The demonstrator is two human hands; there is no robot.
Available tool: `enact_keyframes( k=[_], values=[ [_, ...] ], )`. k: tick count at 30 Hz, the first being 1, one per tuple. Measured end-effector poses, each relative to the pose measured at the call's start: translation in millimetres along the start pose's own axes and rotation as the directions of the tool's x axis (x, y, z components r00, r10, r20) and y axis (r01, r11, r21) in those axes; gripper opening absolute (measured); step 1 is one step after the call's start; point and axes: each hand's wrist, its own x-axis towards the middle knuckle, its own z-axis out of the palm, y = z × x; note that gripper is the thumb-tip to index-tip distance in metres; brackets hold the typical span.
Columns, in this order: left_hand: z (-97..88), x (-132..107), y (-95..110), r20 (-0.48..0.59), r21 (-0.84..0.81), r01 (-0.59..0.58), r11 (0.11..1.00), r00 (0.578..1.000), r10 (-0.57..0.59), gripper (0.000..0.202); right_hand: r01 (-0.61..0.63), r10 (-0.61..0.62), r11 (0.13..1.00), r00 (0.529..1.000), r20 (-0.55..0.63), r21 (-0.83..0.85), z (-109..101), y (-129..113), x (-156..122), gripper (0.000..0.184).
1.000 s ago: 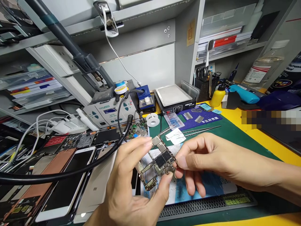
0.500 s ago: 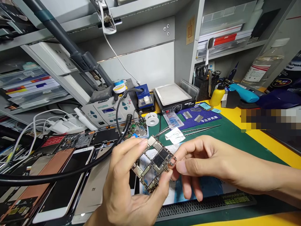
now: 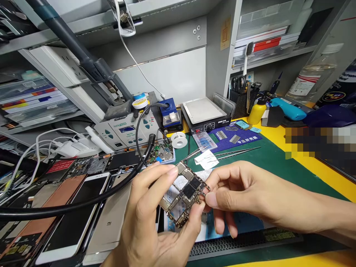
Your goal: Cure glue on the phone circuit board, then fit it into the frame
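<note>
A phone logic board with a dark square chip and open cutouts is held up, tilted, over the mat. My left hand grips it by opposite edges, fingers at the upper left and thumb at the lower right. At the board's right corner, my right hand pinches the edge between thumb and forefinger, its other fingers hanging loosely below. Beneath the board lies a blue and white printed sheet, partly hidden by both hands. Tweezers and a white paper scrap rest just beyond.
Phones and parts cover the left side, crossed by a thick black hose. Behind stand a soldering station, a solder spool and a heating plate. A yellow bottle stands at the right.
The board has turned slightly in my hands and shifted a little right. My right thumb has moved slightly left, closer against the board's corner.
</note>
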Motion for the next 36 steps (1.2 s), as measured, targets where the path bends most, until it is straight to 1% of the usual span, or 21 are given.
enact_keyframes(
  k=[8,13,21,25,26,27,29,31,32,34,36],
  values=[
    [-1.3,2.1,2.8,0.009,0.071,-0.064,0.995,0.998,0.063,0.075,0.002,-0.002,1.000,1.000,-0.020,-0.015,2.3,-0.9,-0.1,0.024],
    [-1.4,1.6,5.5,0.000,0.078,-0.084,0.993,0.996,0.084,0.073,0.018,-0.019,0.999,0.999,-0.034,-0.043,2.5,0.6,0.6,0.025],
    [-4.0,1.2,9.0,0.018,0.066,-0.040,0.997,0.999,0.039,0.069,0.026,-0.028,0.999,0.999,-0.035,-0.046,3.2,1.3,0.2,0.025],
    [-1.3,0.3,8.0,0.022,0.083,-0.061,0.995,0.998,0.060,0.073,0.020,-0.022,0.999,0.999,-0.043,-0.034,2.2,-0.8,0.6,0.024],
    [-0.3,-0.7,8.4,0.017,0.073,-0.033,0.997,0.999,0.031,0.073,0.021,-0.023,0.999,0.998,-0.053,-0.036,1.0,-1.7,0.9,0.024],
    [0.4,-2.1,9.1,0.009,0.053,0.022,0.998,1.000,-0.023,0.071,0.023,-0.026,0.999,0.997,-0.067,-0.040,-0.5,-2.7,1.3,0.023],
    [0.7,-5.1,10.7,0.020,0.001,0.197,0.980,0.980,-0.197,0.063,0.037,-0.041,0.998,0.995,-0.090,-0.045,-4.0,-5.0,2.0,0.022],
    [-1.0,-7.2,11.1,0.064,-0.043,0.362,0.931,0.931,-0.359,0.056,0.049,-0.053,0.998,0.994,-0.100,-0.041,-7.0,-7.5,2.8,0.021],
    [-2.4,-7.5,10.5,0.096,-0.063,0.423,0.904,0.904,-0.417,0.052,0.054,-0.057,0.998,0.993,-0.102,-0.036,-8.0,-8.6,3.3,0.020],
    [-5.6,-6.2,8.2,0.163,-0.114,0.514,0.850,0.854,-0.495,0.046,0.061,-0.064,0.998,0.991,-0.113,-0.032,-9.1,-10.5,4.1,0.020],
    [-8.4,-3.2,5.1,0.216,-0.168,0.582,0.796,0.810,-0.546,0.042,0.071,-0.074,0.997,0.989,-0.130,-0.032,-9.4,-11.5,4.9,0.020]
  ],
)
